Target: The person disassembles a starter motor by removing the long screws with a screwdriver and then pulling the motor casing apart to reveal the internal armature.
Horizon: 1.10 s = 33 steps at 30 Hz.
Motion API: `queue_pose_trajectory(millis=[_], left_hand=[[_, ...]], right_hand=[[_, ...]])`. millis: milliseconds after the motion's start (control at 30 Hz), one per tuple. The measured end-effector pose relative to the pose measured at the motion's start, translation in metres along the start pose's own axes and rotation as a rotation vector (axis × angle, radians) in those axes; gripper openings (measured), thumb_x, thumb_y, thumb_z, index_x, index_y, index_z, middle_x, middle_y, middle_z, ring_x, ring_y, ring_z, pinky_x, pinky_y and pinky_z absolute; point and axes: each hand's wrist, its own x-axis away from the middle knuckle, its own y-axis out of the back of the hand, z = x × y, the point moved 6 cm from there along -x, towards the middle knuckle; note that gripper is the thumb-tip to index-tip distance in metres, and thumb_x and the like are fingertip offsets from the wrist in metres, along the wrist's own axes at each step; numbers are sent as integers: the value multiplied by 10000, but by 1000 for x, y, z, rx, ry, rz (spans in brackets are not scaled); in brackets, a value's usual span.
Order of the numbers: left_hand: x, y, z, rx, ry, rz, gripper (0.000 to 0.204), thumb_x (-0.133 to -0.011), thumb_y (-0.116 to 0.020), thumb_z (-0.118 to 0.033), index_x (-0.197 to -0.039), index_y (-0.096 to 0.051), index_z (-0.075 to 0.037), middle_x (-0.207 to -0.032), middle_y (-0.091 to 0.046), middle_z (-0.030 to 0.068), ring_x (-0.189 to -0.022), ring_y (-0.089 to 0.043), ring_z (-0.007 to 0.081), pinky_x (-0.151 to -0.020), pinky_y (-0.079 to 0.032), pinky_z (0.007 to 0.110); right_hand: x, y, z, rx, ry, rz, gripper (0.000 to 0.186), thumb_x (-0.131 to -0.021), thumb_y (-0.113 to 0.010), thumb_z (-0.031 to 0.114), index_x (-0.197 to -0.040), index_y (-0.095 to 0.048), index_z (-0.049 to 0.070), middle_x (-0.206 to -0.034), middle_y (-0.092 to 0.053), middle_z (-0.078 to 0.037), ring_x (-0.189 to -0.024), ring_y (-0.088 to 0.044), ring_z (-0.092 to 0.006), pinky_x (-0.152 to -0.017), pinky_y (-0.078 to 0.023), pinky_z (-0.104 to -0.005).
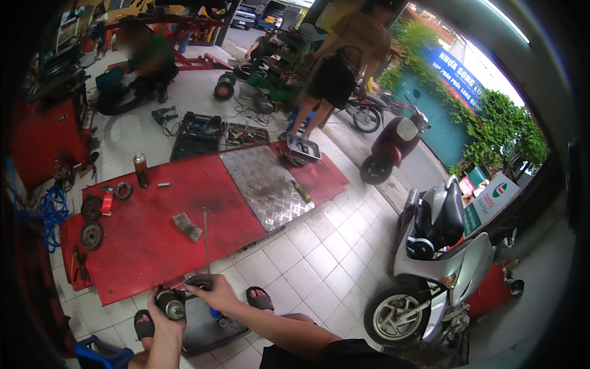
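- Two hands were at work just off the near edge of the red desk (157, 212), above a dark tray (206, 341) on the tiled floor.
- Our left hand (158, 318) was wrapped around a metal-ended cylinder (174, 309), its bright round end tilted up toward us.
- Our right hand (218, 292) pinched a dark piece (200, 281) between thumb and fingers, just beside the cylinder; we could not tell whether the two parts touched.
- We saw a thin rod (206, 243) rising above the right hand, but could not tell whether we were gripping it.
- We judged the cylinder stiff and fairly heavy for its bulk, hardly fragile, and perhaps slick if its metal was oily.
- For that reason we thought the full palm around its thick middle the best hold, leaving the bright end uncovered.
- We took the dark piece to be lighter; a fingertip pinch at its edge seemed enough, though its material was too blurred to name.
- On the desk, well apart from our hands, we saw a spray can (141, 172) standing and a worn pad (187, 226) lying nearer us.
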Motion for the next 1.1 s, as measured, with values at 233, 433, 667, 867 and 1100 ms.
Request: queue_pose_trajectory(millis=[233,433,667,867,1100], left_hand=[[4,1,-1,-29,50,66,248,-880,-580,-312,-1007,-630,-105,-931,-679,64,-854,-657,225,-806,-549,372],[6,4,-14,-93,82,165,451,-900,-539,-401,-1162,-586,-37,-1161,-629,158,-1095,-601,301,-1004,-468,431],[0,11,-15,-99,47,24,478,-922,-492,-432,-1138,-576,-14,-1159,-616,179,-1101,-593,313,-1009,-460,439],[-6,17,-21,-120,45,28,435,-923,-515,-427,-1134,-594,-55,-1141,-637,137,-1090,-595,288,-963,-463,415],[-1,6,-25,-134,52,134,423,-909,-582,-409,-1123,-603,-45,-1143,-650,125,-1080,-598,267,-982,-461,415]], right_hand=[[13,-12,22,115,150,62,254,-833,-746,177,-1023,-709,14,-879,-724,-80,-787,-650,-130,-692,-508,-286],[-2,-30,-8,-19,182,4,224,-797,-746,109,-985,-693,-1,-915,-714,-97,-854,-659,-156,-762,-513,-307],[1,-29,-10,-136,120,35,202,-778,-747,52,-960,-678,-1,-893,-707,-89,-832,-644,-156,-766,-502,-314],[3,-27,-7,-12,163,-10,190,-758,-748,53,-922,-677,-12,-851,-693,-135,-800,-649,-196,-746,-498,-336],[3,-25,-8,40,190,-20,204,-752,-758,65,-919,-675,-17,-866,-699,-160,-818,-669,-226,-759,-504,-351]])
